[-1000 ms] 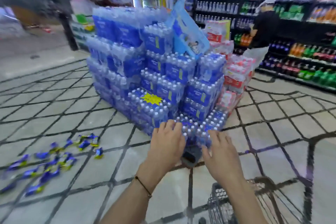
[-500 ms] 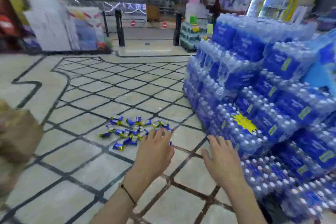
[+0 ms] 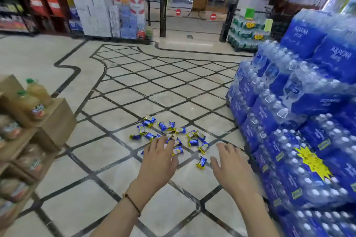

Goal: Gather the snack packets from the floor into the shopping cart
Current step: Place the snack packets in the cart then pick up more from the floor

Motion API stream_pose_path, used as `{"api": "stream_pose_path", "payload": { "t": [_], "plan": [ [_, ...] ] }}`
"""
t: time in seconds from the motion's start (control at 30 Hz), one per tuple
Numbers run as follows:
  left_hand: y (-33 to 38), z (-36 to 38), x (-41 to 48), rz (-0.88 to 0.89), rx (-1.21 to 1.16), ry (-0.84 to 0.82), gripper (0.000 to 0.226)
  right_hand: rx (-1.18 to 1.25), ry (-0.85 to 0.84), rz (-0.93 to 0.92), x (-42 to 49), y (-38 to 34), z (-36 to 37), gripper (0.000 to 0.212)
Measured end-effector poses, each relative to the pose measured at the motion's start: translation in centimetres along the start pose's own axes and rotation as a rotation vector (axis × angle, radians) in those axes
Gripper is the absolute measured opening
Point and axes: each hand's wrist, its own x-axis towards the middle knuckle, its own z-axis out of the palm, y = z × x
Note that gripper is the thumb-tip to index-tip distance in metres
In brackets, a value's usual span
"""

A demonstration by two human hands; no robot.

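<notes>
Approach step: the left hand (image 3: pixel 159 158) and right hand (image 3: pixel 230 165), each grip wide and empty, reached toward small blue-and-yellow foil snack packets (image 3: pixel 173 136) scattered on the tiled floor (image 3: pixel 107 161) beside stacked blue bottled-water packs (image 3: pixel 300 140); grasping judged next, cart unseen.

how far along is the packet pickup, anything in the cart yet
Nothing looks done: the blue and yellow snack packets all lie scattered on the tiled floor, and no cart is in view. In hand: nothing; the left hand and right hand are open and empty, stretched toward the pile. Left: picking up every packet, including the stray one nearest the right hand, and putting them in the cart.
</notes>
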Motion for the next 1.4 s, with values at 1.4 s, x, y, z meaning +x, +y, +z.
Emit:
{"api": "stream_pose_path", "payload": {
  "t": [1.4],
  "plan": [
    [-41.7, 40.5, 48.6, 0.030, -0.034, -0.659, 0.043, 0.092, -0.628, -0.024, 61.7, -14.2, 51.9, 0.039]
  ]
}}
